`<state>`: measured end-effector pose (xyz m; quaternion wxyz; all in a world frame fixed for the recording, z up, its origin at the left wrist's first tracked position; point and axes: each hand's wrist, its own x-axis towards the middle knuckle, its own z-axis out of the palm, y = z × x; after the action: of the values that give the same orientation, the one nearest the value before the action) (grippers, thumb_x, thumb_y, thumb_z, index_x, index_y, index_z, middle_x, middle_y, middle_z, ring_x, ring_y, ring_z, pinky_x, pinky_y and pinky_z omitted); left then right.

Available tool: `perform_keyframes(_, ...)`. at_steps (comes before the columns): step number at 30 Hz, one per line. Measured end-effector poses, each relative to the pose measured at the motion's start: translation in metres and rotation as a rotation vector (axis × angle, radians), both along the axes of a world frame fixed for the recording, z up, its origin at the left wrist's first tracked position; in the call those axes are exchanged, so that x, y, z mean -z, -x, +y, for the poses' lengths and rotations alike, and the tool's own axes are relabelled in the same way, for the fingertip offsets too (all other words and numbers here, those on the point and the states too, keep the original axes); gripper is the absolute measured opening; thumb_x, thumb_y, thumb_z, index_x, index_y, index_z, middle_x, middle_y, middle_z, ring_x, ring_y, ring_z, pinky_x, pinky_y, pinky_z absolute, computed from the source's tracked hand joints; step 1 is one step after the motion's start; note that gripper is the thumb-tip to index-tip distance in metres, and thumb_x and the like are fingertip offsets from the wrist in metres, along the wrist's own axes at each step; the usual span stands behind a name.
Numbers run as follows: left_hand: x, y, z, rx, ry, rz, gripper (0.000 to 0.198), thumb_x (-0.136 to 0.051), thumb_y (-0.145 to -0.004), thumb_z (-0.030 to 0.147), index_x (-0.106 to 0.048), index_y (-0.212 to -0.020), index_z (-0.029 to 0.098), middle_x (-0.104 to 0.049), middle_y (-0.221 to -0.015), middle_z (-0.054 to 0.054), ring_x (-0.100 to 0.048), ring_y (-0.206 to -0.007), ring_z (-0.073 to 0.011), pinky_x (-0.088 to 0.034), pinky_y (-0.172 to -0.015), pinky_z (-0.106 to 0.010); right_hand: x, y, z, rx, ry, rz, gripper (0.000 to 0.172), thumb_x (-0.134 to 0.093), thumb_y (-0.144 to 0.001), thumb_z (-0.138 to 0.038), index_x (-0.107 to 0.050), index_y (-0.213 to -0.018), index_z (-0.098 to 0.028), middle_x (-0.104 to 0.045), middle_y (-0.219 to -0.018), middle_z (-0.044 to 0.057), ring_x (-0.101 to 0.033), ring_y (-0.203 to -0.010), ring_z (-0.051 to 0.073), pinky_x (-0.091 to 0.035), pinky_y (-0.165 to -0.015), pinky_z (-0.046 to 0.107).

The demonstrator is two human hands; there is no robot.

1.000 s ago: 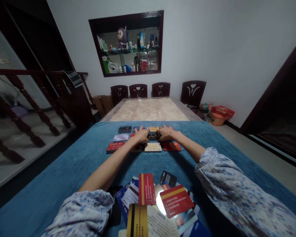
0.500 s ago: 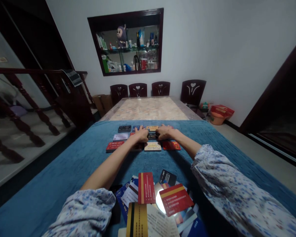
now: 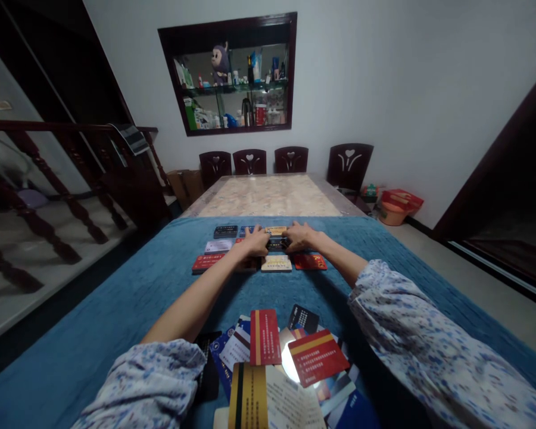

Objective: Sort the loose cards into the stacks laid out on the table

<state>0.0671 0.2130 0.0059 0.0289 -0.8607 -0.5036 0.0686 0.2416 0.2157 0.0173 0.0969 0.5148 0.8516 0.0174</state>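
Stacks of cards lie in rows on the blue cloth point(image 3: 129, 298). Between my hands is a stack of black cards point(image 3: 277, 245) in the middle row. My left hand point(image 3: 255, 241) grips its left edge with bent fingers, and my right hand point(image 3: 300, 237) pinches its right edge. Just beyond lies a yellow card stack point(image 3: 276, 230); just nearer are a cream stack point(image 3: 276, 263) and a red stack point(image 3: 310, 261). My left hand partly covers a blue stack point(image 3: 246, 231) and some red cards. On the left sit black point(image 3: 226, 231), white point(image 3: 218, 246) and red point(image 3: 206, 263) stacks.
Close to me, under my forearms, is a loose heap of mixed cards, with a red card point(image 3: 319, 357) and a gold card point(image 3: 249, 396) on top. Past the cloth, the patterned tabletop point(image 3: 272, 195) extends towards several dark chairs point(image 3: 291, 159). A wooden railing point(image 3: 71, 208) stands left.
Both hands stay at the black card stack, with only slight finger shifts; the left hand's fingers look a little more bent. The card rows and the heap keep their arrangement.
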Motion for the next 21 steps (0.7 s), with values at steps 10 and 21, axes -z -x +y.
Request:
perform_keyframes(10,-0.017,0.006,-0.024,0.077,-0.136,-0.049,0.037,-0.052,-0.084,0.013,-0.062,-0.119,0.019,-0.057,-0.133,-0.015,-0.038,-0.132,-0.0337,-0.035,-0.100,-0.057,-0.008,-0.004,-0.014,-0.073,-0.114,0.002,0.047,-0.065,-0.080,-0.045,-0.067,-0.120,-0.022,-0.064,-0.124,0.015,-0.048,-0.120,0.036,-0.041,-0.087,0.042)
perform_keyframes(21,-0.019,0.029,-0.075,0.044,-0.201,-0.202,0.027,-0.054,-0.090,0.021,-0.065,-0.115,0.021,-0.059,-0.126,-0.012,-0.034,-0.131,-0.0333,-0.025,-0.104,-0.054,-0.015,-0.001,-0.056,-0.180,-0.213,0.127,0.020,-0.054,-0.090,-0.023,-0.072,-0.097,-0.019,-0.069,-0.111,0.013,-0.048,-0.110,0.029,-0.031,-0.083,0.038)
